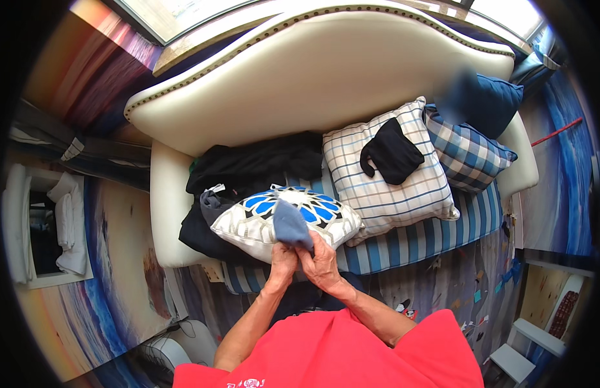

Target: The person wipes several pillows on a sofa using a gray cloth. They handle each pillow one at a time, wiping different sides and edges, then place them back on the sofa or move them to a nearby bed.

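Observation:
My left hand [283, 263] and my right hand [322, 264] come together in front of me. Both grip the lower end of a small blue-grey fabric piece [291, 223], possibly a sock, whose closed rounded end points away from me. Just beyond and below it lies a white cushion [241, 228] with a blue, black and silver star pattern. A dark grey cloth [211, 206] is bunched at that cushion's left side. Dark garments [261, 157] spread over the sofa seat behind it. To the right, a black cloth item [396, 151] rests on a checked white cushion [343, 165].
The cream sofa [280, 77] has a studded, curved back and a blue-striped seat [401, 252]. At its right end are a blue-checked cushion [474, 157] and a dark blue cushion [496, 104]. White steps [515, 361] stand at lower right. Small scraps lie on the floor [426, 286].

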Motion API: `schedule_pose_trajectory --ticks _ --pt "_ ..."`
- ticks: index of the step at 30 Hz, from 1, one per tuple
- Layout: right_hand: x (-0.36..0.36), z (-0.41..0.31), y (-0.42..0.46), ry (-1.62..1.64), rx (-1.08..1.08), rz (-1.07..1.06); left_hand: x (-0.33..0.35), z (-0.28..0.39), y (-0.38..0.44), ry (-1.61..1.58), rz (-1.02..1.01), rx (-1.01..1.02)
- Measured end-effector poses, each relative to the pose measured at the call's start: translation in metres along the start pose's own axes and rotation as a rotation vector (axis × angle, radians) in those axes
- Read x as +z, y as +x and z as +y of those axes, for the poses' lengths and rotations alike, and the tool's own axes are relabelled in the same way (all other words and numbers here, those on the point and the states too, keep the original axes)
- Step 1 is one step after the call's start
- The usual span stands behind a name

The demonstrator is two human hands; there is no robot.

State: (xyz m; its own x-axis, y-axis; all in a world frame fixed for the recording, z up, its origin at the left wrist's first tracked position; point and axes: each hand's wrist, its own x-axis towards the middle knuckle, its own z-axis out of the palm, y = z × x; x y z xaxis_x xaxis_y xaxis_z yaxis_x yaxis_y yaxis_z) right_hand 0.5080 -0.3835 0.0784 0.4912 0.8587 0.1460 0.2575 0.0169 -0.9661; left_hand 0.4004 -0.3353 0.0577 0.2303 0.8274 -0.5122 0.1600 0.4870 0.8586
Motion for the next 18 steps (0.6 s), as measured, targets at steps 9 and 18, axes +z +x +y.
schedule_pose_trajectory --ticks 9,18 --pt "-0.042 0.168 0.000 -0.576 0.297 0.015 -0.020 0.005 -0.012 -0.042 -0.124 -0.146" --pt "-0.077 0.237 0.000 -0.646 0.775 0.002 -0.076 0.019 -0.020 -0.028 -0.082 -0.096"
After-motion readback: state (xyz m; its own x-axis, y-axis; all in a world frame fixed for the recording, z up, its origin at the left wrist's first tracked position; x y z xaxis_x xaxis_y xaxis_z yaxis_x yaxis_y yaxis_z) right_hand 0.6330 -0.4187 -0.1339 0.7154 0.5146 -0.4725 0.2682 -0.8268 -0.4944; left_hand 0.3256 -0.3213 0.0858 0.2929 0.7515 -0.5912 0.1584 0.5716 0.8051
